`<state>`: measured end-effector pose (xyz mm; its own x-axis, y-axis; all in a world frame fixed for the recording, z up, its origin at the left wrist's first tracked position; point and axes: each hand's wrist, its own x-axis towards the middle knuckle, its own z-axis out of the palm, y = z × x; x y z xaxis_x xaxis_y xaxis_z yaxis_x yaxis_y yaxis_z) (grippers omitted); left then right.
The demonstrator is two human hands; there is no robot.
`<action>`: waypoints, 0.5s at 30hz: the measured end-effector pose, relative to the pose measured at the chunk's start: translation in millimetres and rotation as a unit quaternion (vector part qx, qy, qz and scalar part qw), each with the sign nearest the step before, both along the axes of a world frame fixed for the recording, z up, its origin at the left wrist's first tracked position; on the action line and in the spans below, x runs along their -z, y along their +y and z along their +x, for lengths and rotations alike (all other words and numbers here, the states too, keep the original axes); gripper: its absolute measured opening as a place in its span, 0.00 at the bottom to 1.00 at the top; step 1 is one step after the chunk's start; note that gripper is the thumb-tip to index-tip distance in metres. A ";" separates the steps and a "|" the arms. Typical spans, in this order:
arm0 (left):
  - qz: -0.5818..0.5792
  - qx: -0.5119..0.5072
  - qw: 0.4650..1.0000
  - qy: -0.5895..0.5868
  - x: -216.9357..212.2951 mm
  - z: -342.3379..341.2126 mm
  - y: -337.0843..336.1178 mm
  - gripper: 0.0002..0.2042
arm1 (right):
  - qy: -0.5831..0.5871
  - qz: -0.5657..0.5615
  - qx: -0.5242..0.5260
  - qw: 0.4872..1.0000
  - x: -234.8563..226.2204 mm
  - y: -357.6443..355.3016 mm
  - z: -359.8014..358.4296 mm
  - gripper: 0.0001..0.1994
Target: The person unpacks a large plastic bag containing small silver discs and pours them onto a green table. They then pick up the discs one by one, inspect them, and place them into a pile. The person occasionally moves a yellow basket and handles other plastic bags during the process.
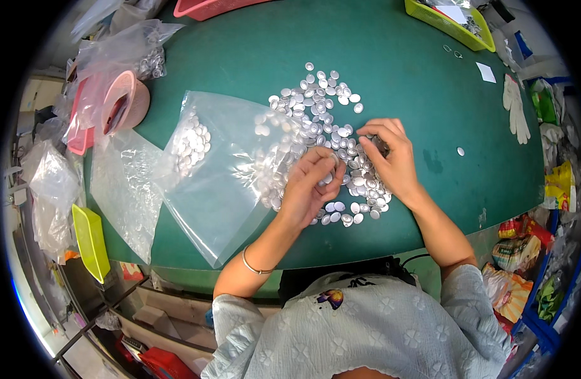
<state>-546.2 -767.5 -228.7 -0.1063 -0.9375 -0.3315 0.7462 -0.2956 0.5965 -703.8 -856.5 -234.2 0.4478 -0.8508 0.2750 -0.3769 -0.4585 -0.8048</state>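
Note:
A heap of small silver oval metal pieces (319, 110) is spread over the green table in front of me. My left hand (312, 183) is curled, palm partly up, with a few of these ovals held in its bent fingers. On the heap's right side, my right hand (393, 156) curves its thumb and fingers round more pieces; how many is hidden. Left of the heap lies a large clear plastic bag (218, 180), partly overlapping it. A cluster of ovals (192, 145) shows through the bag's left part.
A single oval (460, 151) lies apart at right, with white gloves (515, 107) by the edge. A pink basket (129, 104) stands at left, above another clear bag (126, 189). A yellow-green basket (91, 243) is at the left edge, another (455, 28) at far right.

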 end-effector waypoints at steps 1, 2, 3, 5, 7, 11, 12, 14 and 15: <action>-0.009 0.027 0.997 0.066 0.7 0.1 -0.1 0.04 | 0.030 -0.038 0.005 0.999 1.0 -1.0 0.4 0.08; -0.017 0.054 0.990 0.131 2.6 0.3 0.1 0.05 | 0.059 -0.075 0.009 0.995 1.5 -1.2 0.8 0.09; -0.025 0.081 0.977 0.196 4.1 0.7 0.3 0.05 | 0.086 -0.096 -0.002 0.992 1.4 -0.5 1.5 0.10; -0.024 0.110 0.958 0.264 5.5 2.0 0.1 0.06 | 0.138 -0.137 -0.025 0.981 1.1 1.8 2.4 0.12; -0.023 0.122 0.947 0.297 7.5 2.7 0.7 0.07 | 0.165 -0.134 -0.035 0.976 2.0 3.8 0.9 0.13; -0.029 0.110 0.959 0.259 13.9 2.6 2.8 0.08 | 0.186 -0.137 -0.050 0.972 2.4 5.2 0.9 0.13; -0.033 0.107 0.964 0.242 14.6 2.3 3.6 0.09 | 0.180 -0.140 -0.052 0.972 2.1 5.2 1.2 0.13; 0.015 0.084 0.985 0.153 2.7 -2.1 2.5 0.11 | 0.170 -0.148 -0.053 0.973 2.4 3.8 1.5 0.13; 0.039 0.072 0.991 0.107 -1.5 -3.1 2.3 0.12 | 0.167 -0.145 -0.054 0.974 3.1 4.1 1.7 0.12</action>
